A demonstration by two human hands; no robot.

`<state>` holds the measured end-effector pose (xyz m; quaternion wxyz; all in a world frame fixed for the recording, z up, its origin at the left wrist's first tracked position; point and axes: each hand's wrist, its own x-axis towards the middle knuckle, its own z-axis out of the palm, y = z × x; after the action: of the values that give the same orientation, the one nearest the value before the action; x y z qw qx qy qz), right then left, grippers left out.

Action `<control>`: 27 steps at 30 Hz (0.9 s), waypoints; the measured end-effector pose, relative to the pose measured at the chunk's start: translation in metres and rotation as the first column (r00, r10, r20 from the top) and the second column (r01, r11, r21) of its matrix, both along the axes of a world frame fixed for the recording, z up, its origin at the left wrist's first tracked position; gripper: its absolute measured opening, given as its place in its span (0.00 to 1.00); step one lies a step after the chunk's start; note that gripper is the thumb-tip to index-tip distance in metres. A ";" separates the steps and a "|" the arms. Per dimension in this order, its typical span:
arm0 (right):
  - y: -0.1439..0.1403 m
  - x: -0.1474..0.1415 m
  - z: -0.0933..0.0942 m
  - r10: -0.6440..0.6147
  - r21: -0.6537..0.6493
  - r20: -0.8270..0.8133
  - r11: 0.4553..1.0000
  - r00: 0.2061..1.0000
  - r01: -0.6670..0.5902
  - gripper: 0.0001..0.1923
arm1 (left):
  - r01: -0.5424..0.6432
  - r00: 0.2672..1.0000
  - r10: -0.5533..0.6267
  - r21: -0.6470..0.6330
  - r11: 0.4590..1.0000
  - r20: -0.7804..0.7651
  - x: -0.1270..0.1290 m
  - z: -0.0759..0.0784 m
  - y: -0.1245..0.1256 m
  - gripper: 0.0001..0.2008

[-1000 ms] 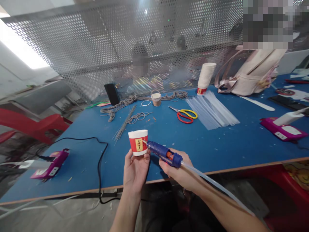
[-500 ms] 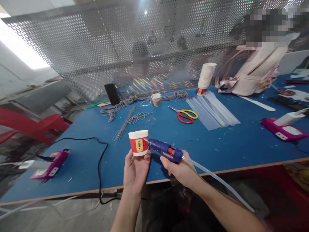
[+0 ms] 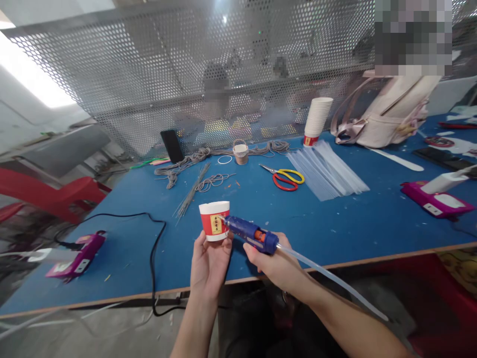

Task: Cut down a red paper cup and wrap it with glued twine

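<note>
A white paper cup (image 3: 207, 223) with a red band and a yellow label is gripped by its base in my left hand (image 3: 211, 258). My right hand (image 3: 274, 258) is wrapped round a blue hot glue gun (image 3: 248, 230), its handle hidden by the fingers. A long translucent glue stick (image 3: 331, 278) trails from the gun's rear. The nozzle is at the cup's printed side, in front of the label; whether it touches I cannot tell. Beyond the cup lie a bundle of thin wires (image 3: 192, 194) and scissors (image 3: 285, 178) with red and yellow handles.
At the back stand a small bucket-like cup (image 3: 240, 153), grey cord (image 3: 197, 156), a phone (image 3: 172, 145) and stacked paper cups (image 3: 318, 117). Clear plastic strips (image 3: 328, 171) lie right of the scissors, near a pale backpack (image 3: 387, 114). A black cable (image 3: 153, 248) crosses the table's left side.
My right hand has moved the glue gun slightly left, so its nozzle has shifted across the red band toward the label. The cup in my left hand is nearly still.
</note>
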<state>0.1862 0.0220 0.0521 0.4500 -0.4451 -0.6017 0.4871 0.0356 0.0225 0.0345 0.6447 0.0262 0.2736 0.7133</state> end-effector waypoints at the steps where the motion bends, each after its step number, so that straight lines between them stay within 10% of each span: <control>1: 0.000 -0.001 0.001 0.018 0.015 -0.012 1.000 1.000 -0.018 0.11 | -0.020 1.000 0.020 -0.008 1.000 -0.002 0.001 0.001 0.000 0.17; 27: -0.001 0.000 -0.005 -0.042 -0.022 0.027 0.999 0.999 0.043 0.11 | 0.056 0.997 -0.055 -0.007 0.998 0.048 -0.004 0.002 -0.002 0.18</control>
<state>0.1866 0.0211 0.0468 0.4472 -0.4694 -0.5923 0.4784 0.0320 0.0201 0.0366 0.6706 0.0142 0.2604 0.6944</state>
